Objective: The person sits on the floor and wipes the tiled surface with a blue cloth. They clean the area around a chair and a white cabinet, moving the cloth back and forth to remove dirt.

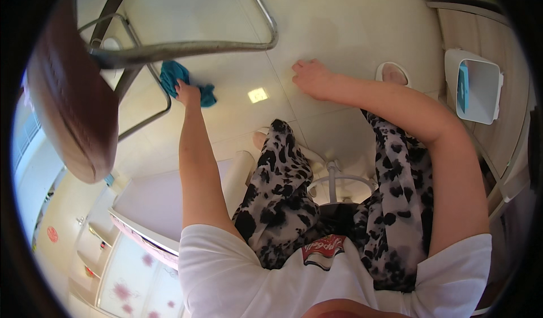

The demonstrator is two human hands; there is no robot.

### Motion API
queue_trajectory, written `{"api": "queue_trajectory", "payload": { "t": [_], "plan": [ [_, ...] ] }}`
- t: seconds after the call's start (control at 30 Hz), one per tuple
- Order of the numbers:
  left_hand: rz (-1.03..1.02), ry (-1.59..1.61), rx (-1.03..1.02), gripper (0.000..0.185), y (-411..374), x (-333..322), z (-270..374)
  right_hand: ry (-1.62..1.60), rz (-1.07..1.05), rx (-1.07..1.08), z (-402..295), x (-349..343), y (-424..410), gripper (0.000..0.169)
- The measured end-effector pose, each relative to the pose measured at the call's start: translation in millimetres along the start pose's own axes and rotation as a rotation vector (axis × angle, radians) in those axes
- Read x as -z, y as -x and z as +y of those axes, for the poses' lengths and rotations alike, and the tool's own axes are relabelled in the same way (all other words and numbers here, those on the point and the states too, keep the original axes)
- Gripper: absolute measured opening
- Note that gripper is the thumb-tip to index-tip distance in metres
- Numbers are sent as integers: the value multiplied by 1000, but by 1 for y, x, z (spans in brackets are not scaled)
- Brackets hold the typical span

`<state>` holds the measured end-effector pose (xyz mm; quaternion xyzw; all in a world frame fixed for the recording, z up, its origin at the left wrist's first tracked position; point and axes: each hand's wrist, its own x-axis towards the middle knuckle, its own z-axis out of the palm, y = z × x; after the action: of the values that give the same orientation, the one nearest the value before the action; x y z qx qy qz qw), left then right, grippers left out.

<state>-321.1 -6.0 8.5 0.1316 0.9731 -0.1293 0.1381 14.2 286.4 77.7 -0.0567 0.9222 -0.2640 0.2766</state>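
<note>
My left hand point(188, 93) grips a crumpled teal cloth point(173, 75) low over the tiled floor point(348, 29), beside the tubular metal leg of a chair. One end of the cloth trails to the right of my wrist. Out in front of my right knee, my right hand point(313, 79) hovers apart from the cloth with its fingers loosely bent. Nothing shows in it, though its palm side is hidden. A chair's curved metal frame point(271, 25) stands just beyond both hands.
The brown padded chair part point(80, 106) looms close at the left. A white open bin point(483, 106) with a blue item inside is fixed to a wood-grain cabinet point(471, 29) on the right. Below me is a stool's ring base point(333, 182). A white furniture panel point(157, 203) stands at lower left.
</note>
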Motion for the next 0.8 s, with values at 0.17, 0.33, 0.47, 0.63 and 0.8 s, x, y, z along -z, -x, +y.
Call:
{"api": "queue_trajectory", "payload": {
  "t": [0.17,0.33,0.47,0.63,0.8],
  "plan": [
    [304,428,-77,47,75,28,2,-3,-34,8,-1,4,-6,27],
    [392,507,-681,57,142,61,114,30,90,51,-4,18,-11,26],
    [296,252,-793,57,178,35,162,83,156,54,3,19,-10,26],
    [351,127,-306,57,131,-2,73,69,130,47,16,13,0,25],
    [266,474,133,47,82,14,11,32,84,19,16,11,2,24]
  ]
}}
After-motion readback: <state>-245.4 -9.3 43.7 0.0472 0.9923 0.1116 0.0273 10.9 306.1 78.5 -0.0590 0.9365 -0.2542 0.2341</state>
